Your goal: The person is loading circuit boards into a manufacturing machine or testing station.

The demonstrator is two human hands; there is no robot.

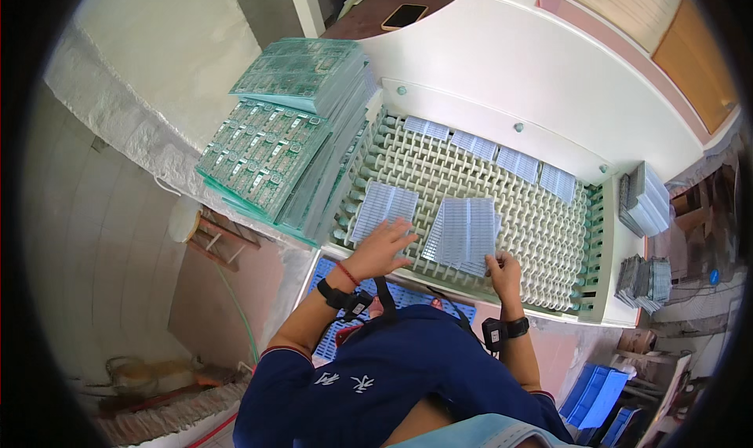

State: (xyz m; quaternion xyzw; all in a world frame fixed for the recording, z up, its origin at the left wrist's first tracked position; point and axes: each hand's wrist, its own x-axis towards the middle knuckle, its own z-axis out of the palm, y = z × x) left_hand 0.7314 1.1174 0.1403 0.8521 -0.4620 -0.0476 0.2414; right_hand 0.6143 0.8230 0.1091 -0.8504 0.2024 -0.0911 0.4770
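My left hand is spread over the near right corner of a pale circuit-board panel; I cannot tell whether it touches. Its fingers are stretched out and hold nothing. To the right, several similar panels lie loosely fanned in a stack. At that stack's near right corner, my right hand has thumb and fingers closed on the edge. The panels rest on a bed of pale conveyor rollers. Along the far side of the rollers lies a row of more pale panels.
Tall stacks of green circuit-board panels stand left of the rollers. A white machine cover rises behind, with a phone beyond it. Racked panels stand at the right edge. Blue crates sit lower right.
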